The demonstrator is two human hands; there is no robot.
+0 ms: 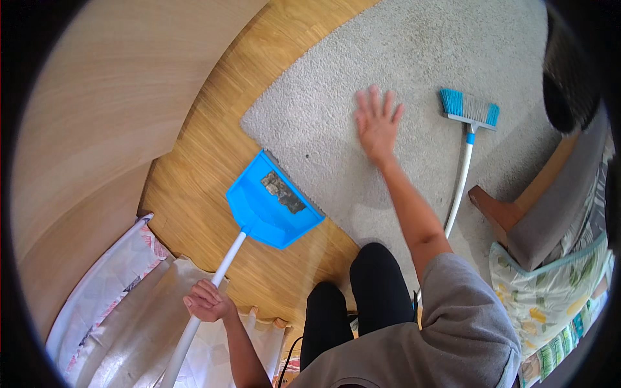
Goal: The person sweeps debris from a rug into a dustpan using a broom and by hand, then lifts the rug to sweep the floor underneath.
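Note:
My left hand [209, 300] grips the white handle [228, 259] of a blue long-handled dustpan [242, 201]. The pan rests on the wood floor with its front lip along the carpet's edge. A patch of grey-brown dust and debris [283, 192] lies inside it near the lip. With fingers spread, my right hand [378, 128] is over the light carpet [315, 106], slightly blurred and holding nothing; whether it touches the pile I cannot tell. A small dark speck [307, 156] sits on the carpet between hand and pan. Right of that hand lies a broom [469, 109] with blue and grey bristles.
Wood-grain panels [106, 97] rise at the left beside the wood floor [194, 194]. A pale curtain-like cloth [140, 315] hangs at the lower left. On the right stand a wooden furniture leg [495, 208], a grey upholstered seat [543, 228] and a patterned cushion or cover [543, 291].

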